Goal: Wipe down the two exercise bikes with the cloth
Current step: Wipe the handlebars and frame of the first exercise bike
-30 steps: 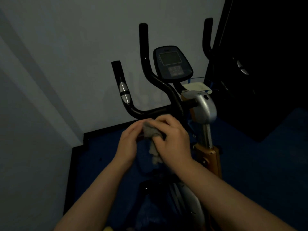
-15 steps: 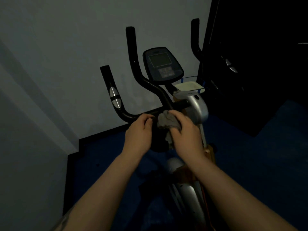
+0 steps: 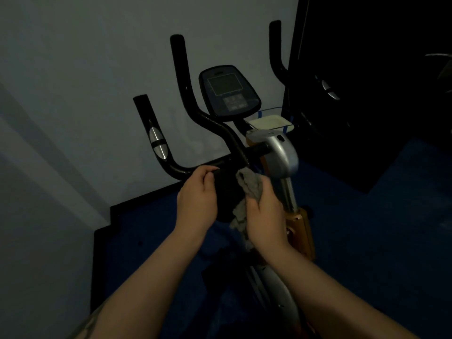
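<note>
An exercise bike stands in front of me, with black handlebars point(image 3: 186, 118), a console point(image 3: 228, 91) and a silver and orange post point(image 3: 285, 155). My left hand point(image 3: 197, 200) grips a black padded part just below the horizontal bar. My right hand point(image 3: 265, 211) holds a grey cloth point(image 3: 249, 183), bunched against the padded part beside the post, with its loose end hanging down. Its right handlebar point(image 3: 276, 50) rises against the dark area.
A pale wall point(image 3: 85, 81) with a black skirting runs close on the left. The floor is blue point(image 3: 391, 228). A large dark shape point(image 3: 379, 94) fills the right back. A small clear tray with a pale pad point(image 3: 271, 121) sits behind the console.
Both hands rose from below the bar to the handlebar junction. The left hand took hold of the padded part, and the right hand with the cloth shifted right toward the post.
</note>
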The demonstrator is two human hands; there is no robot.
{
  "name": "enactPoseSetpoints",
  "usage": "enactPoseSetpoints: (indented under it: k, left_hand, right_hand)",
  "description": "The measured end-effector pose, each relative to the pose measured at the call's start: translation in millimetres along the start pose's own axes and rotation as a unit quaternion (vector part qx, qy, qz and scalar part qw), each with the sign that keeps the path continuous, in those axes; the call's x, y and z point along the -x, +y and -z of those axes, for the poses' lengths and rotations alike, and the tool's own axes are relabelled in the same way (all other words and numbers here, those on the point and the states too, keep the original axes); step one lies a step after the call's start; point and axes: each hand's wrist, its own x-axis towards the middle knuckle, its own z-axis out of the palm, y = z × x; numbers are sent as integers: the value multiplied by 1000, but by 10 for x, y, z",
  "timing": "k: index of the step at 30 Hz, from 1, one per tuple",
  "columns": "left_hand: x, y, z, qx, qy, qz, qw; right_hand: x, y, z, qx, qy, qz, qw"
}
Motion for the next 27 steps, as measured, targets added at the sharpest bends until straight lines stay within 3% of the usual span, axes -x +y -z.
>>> enactPoseSetpoints:
  k: [4,7,9,11,13,15,17,22,24,27]
  left_hand:
    - [81,-15,3,39,43,21,998]
    - [187,-100,31,31,30,23,999]
    - [266,-166,47,34,15,21,999]
    - [327,-186,66,43,15,14,999]
    - [352,-182,97,34,18,10,999]
    - [337,-151,141,32,12,9,999]
    - [320,-114,182,56,-7,21,998]
    - [223,-143,237,52,-27,32,998]
    - [210,-146,263,62,-38,34,997]
    - [216,-135,300,71,-57,38,995]
  right_hand:
    - [165,-6,-116,-126,4,-25,992]
    - [232,12,31,-133,-48,-39,989]
    - [18,-51,205,-120,-40,-24,992]
    - [-252,-224,321,-64,-50,1,997]
    - [-433,-406,306,49,-122,32,991]
    - [-552,-517,251,187,-181,52,964]
    - [-699,-639,172,253,-222,38,941]
    - [-882,-842,-225,428,-343,140,824]
    - [-851,-785,-166,382,-368,142,836]
    - [-901,-745,48,126,-415,-48,900]
